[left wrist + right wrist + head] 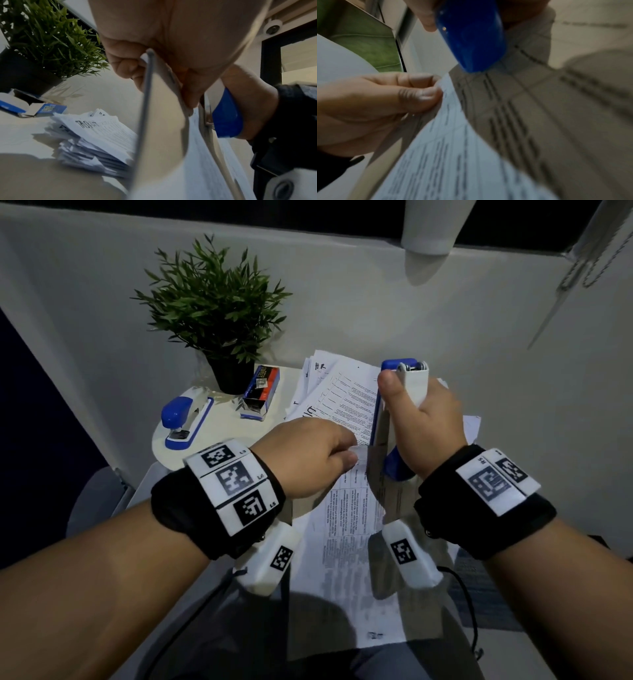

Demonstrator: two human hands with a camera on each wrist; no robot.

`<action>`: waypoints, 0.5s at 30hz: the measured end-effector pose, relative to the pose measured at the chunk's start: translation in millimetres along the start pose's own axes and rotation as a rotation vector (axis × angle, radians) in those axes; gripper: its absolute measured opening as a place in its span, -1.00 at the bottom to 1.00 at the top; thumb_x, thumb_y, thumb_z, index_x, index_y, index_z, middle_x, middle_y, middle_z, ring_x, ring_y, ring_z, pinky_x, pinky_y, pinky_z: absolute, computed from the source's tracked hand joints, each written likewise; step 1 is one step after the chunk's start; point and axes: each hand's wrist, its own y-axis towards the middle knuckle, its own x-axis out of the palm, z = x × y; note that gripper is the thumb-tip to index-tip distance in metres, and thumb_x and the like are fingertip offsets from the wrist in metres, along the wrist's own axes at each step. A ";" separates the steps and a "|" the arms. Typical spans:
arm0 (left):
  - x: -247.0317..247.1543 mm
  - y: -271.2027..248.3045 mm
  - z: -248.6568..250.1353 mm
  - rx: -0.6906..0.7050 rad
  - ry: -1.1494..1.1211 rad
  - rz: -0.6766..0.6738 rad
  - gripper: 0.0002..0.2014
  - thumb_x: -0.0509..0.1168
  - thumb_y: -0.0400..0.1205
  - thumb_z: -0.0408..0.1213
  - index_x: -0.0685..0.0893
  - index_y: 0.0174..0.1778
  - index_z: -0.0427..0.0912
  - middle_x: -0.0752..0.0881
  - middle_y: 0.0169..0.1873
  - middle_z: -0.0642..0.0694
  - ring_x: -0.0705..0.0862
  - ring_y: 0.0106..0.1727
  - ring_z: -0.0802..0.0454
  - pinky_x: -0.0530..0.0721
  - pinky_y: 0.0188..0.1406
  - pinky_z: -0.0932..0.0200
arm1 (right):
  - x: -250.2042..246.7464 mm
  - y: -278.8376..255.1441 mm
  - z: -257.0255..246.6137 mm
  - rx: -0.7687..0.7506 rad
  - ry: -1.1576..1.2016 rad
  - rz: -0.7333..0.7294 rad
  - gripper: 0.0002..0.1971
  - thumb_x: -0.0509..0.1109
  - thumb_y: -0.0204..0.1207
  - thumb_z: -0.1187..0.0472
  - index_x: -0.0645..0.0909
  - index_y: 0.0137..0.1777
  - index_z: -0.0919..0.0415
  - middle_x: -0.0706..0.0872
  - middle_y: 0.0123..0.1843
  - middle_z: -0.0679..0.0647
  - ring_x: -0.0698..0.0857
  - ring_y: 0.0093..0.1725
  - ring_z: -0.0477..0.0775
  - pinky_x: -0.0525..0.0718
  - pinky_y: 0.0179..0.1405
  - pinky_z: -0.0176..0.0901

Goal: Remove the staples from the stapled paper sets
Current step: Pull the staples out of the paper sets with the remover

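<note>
My left hand (329,455) pinches the top corner of a printed paper set (346,549) held up over my lap; the right wrist view shows the left hand (426,89) with thumb and finger on that paper set (453,148). My right hand (424,419) grips a blue and white stapler (394,412) upright, thumb on its side. The stapler's blue end (471,40) points down at the held corner. In the left wrist view the stapler (226,116) sits right beside the paper's edge (161,121). No staple is visible.
A loose pile of papers (339,392) lies on the small round table (219,433). A second blue stapler (185,419), an open staple box (262,392) and a potted plant (219,313) stand at the table's left. A white wall rises behind.
</note>
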 end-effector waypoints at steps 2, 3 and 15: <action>-1.3 -0.8 -1.2 0.005 0.009 -0.012 -0.79 0.15 0.68 -0.06 0.64 -0.05 -0.06 0.68 -0.10 0.00 0.59 -0.03 -0.02 0.58 -0.06 0.07 | 0.1 1.0 -0.3 0.006 0.023 0.000 -0.59 0.11 0.33 -0.41 0.43 -0.38 -0.07 0.50 -0.42 -0.18 0.51 -0.36 -0.21 0.36 -0.34 -0.25; -1.9 -1.4 -1.7 0.006 0.005 -0.016 -0.80 0.15 0.68 -0.06 0.64 -0.04 -0.04 0.67 -0.09 0.01 0.59 -0.02 -0.02 0.57 -0.06 0.09 | 0.4 1.3 0.0 0.013 0.041 0.002 -0.61 0.13 0.36 -0.37 0.43 -0.39 -0.07 0.50 -0.43 -0.17 0.51 -0.36 -0.20 0.37 -0.31 -0.20; -1.8 1.7 22.1 -0.017 0.181 0.097 -0.49 0.19 0.40 0.42 0.65 -0.08 0.06 0.58 -0.37 0.13 0.55 -0.17 0.01 0.41 0.01 0.05 | 8.0 -0.9 -2.2 -0.019 0.083 0.069 -0.55 0.07 0.24 -0.44 0.47 -0.36 -0.07 0.57 -0.43 -0.17 0.55 -0.37 -0.28 0.40 -0.36 -0.43</action>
